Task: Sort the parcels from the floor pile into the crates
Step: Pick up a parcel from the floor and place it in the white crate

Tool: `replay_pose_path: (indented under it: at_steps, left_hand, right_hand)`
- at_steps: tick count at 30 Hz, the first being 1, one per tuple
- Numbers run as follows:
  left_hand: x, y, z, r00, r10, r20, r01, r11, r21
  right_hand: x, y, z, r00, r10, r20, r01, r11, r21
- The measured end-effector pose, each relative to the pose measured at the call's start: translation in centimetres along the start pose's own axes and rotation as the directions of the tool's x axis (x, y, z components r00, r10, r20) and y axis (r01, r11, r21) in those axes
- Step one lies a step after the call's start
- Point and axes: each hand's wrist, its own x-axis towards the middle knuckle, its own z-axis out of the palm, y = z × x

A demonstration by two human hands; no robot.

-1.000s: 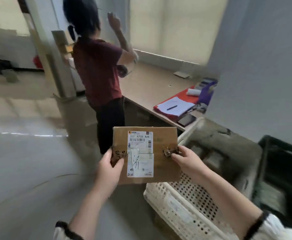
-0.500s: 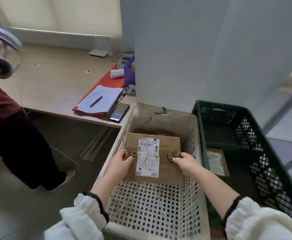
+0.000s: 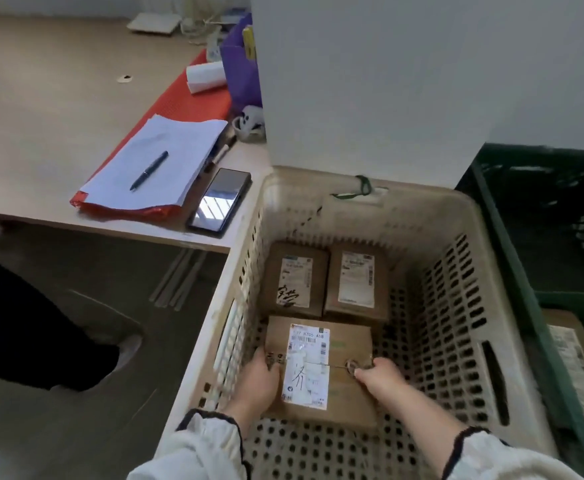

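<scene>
Parcel [image 3: 351, 342] of brown cardboard, with a white label [image 3: 307, 365] on its upper face, is seen in the head view, held flat and low inside the white crate [image 3: 418, 194], at the end nearer the camera. Whether it is set down on the perforated bottom cannot be told. It is gripped at both short ends. The left hand [image 3: 259, 382] is closed on the left edge, with the thumb laid on top and the fingers wrapped round the edge. The right hand [image 3: 382, 377] is clamped on the right edge, its fingers [image 3: 366, 370] pinched together beside a round string fastener [image 3: 352, 364]. White sleeves with dark-trimmed cuffs are shown on both forearms.

Two more parcels are laid side by side at the far end of the same crate. The left one [image 3: 295, 278] is marked with black handwriting, and the right one [image 3: 356, 282] is placed just beside it. The far edge of the held parcel is brought close up to both.

On the right, a dark green crate [image 3: 517, 282] is stood against the white one, and a labelled parcel [image 3: 574, 362] is partly shown inside it.

On the left, a worktop [image 3: 41, 98] is seen. A red folder [image 3: 197, 95], a stack of paper [image 3: 179, 147] with a pen [image 3: 149, 170] laid on it, a dark phone [image 3: 219, 202], a paper roll [image 3: 205, 77] and a purple bag [image 3: 240, 71] are carried on it. Below its edge, another person's dark trouser leg [image 3: 24, 323] and shoe [image 3: 127, 351] are seen on the floor
</scene>
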Motion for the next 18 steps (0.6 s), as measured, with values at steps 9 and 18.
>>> replay_pose_path:
  at_steps: [9, 18]
  left_hand:
    - [3.3, -3.9, 3.3, 0.996, -0.04, -0.073, 0.037, 0.999, -0.039]
    - [-1.6, -3.5, 7.2, 0.797, -0.574, -0.189, 0.369, 0.71, -0.6]
  right_hand:
    - [5.3, 2.4, 4.2, 0.999, -0.032, -0.039, 0.031, 0.999, -0.043]
    - [4.9, 1.6, 4.7, 0.986, -0.018, -0.167, 0.02, 1.0, 0.008]
